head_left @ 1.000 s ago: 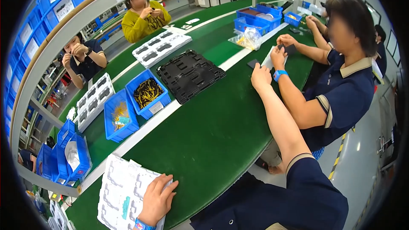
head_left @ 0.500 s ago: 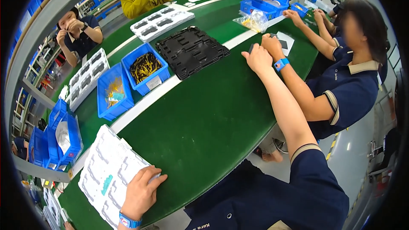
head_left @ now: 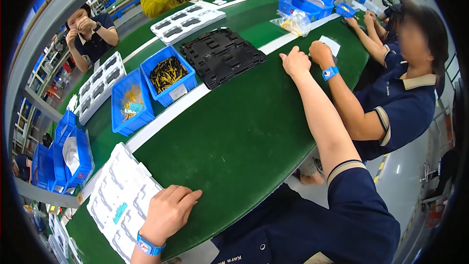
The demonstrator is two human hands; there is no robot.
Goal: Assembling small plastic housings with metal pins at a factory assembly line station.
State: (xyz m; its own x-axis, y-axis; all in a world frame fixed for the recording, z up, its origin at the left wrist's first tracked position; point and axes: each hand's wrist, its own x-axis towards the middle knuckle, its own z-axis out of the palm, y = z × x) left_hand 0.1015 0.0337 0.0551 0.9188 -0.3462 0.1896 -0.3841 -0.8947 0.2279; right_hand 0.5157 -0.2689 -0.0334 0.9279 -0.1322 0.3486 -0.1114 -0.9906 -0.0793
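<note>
My left hand (head_left: pixel 172 211) rests palm down over the right edge of a white moulded tray (head_left: pixel 105 182), its fingers loosely stretched towards the green table. The tray has grey recessed shapes and a small teal piece (head_left: pixel 119 213). My right hand (head_left: pixel 296 62) reaches far over the table, back upward, thumb and index finger apart. No thing shows in it, though the other fingers are curled and partly hidden. Just right of it is a co-worker's closed hand (head_left: pixel 321 53), with a dark flat edge (head_left: pixel 335 60) beside it, mostly hidden by that arm.
Beyond my hands stand a blue bin (head_left: pixel 178 93) of black-and-yellow parts, a blue bin (head_left: pixel 122 123) of yellow parts and a black tray (head_left: pixel 220 61). A clear bag (head_left: pixel 295 23) lies farther off. A co-worker sits close on my right; others sit across the table (head_left: pixel 220 151).
My right hand has drawn apart from the co-worker's hand, and the dark thing between its thumb and finger no longer shows there. My left hand has shifted slightly right.
</note>
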